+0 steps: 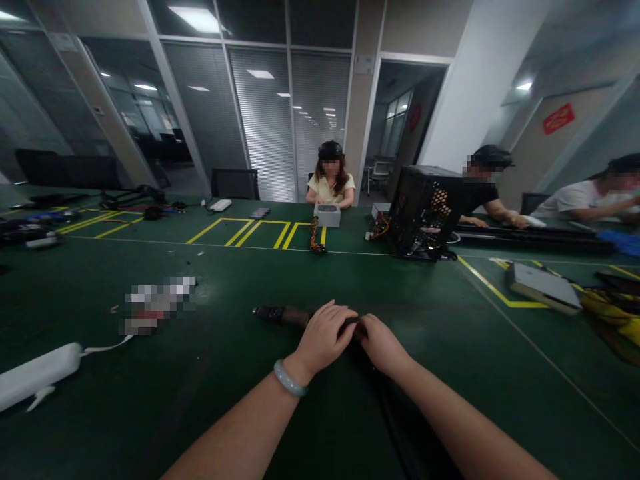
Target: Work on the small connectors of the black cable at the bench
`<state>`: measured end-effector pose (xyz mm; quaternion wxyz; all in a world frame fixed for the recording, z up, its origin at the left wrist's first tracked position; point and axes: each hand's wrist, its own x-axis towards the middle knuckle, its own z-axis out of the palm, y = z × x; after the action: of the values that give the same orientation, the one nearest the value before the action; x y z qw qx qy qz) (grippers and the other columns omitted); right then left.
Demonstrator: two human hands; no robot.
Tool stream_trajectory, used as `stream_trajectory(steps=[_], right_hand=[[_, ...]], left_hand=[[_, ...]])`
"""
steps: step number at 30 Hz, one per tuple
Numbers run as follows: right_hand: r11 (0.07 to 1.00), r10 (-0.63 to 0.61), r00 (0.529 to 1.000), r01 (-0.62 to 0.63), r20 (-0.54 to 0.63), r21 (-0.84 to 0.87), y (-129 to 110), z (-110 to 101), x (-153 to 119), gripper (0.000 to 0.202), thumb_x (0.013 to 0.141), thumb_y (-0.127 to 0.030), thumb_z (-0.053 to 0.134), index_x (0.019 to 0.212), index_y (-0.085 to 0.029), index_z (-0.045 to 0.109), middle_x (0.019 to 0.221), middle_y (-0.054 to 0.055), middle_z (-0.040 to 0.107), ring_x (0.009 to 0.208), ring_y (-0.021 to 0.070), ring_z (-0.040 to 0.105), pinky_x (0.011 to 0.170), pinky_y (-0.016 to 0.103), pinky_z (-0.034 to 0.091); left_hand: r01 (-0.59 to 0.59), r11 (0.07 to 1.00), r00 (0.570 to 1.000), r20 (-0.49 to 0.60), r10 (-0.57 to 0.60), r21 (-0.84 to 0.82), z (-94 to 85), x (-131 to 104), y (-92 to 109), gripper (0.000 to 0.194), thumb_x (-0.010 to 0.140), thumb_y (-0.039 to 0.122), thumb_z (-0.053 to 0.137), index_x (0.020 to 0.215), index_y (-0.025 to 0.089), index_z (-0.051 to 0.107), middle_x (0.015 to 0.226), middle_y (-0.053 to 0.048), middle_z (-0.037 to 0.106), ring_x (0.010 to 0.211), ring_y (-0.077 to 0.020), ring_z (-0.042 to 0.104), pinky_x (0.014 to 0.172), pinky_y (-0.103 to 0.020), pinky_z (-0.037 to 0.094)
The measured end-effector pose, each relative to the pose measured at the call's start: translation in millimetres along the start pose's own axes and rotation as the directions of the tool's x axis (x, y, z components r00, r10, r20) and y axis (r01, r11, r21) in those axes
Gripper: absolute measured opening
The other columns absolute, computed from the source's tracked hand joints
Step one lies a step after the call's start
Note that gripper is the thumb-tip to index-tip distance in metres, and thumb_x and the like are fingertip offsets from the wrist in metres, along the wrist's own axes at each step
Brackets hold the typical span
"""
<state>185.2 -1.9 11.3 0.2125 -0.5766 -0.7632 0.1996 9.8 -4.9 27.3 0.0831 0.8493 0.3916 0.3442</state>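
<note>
Stretching leftward from under the left hand [323, 339], the dark rod [287, 315] shows its far end above the green table [225, 387]. The left fingers curve over it, but whether they close on it I cannot tell. The right hand [384, 345], fingers drawn narrow, meets them; what it pinches is hidden.

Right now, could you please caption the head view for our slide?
Bare left hand and bare right hand at a long dark object over a green table.

Green tbl [220, 407] w/ blk PC case [425, 210], wht pwr strip [37, 375], cables [314, 237]
</note>
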Motion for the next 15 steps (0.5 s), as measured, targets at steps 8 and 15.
stream_trajectory(steps=[8, 15], right_hand=[[0.989, 0.124, 0.988, -0.130, -0.094, -0.066, 35.2, -43.4, -4.7, 0.015, 0.088, -0.028, 0.057, 0.079, -0.018, 0.064, 0.091, 0.003, 0.061, 0.081, 0.0157, 0.059, 0.074, 0.025, 0.043], [0.871, 0.451, 0.847, -0.487, -0.282, -0.069, 167.4, -140.6, -86.0, 0.021, 0.079, -0.040, 0.058, 0.073, -0.021, 0.066, 0.079, 0.010, 0.066, 0.072, 0.0239, 0.062, 0.062, 0.034, 0.041]], left_hand=[[0.024, 0.998, 0.999, -0.026, -0.026, -0.058, -3.6, -3.3, -3.8, 0.023, 0.095, 0.023, 0.046, 0.116, 0.025, 0.057, 0.117, -0.001, 0.064, 0.112, -0.0177, 0.057, 0.113, -0.046, 0.032], [0.133, 0.981, 0.988, 0.100, -0.120, -0.141, -3.6, -7.2, -5.9, 0.030, 0.096, 0.027, 0.048, 0.125, 0.028, 0.052, 0.121, -0.001, 0.061, 0.114, -0.0197, 0.057, 0.097, -0.041, 0.048]])
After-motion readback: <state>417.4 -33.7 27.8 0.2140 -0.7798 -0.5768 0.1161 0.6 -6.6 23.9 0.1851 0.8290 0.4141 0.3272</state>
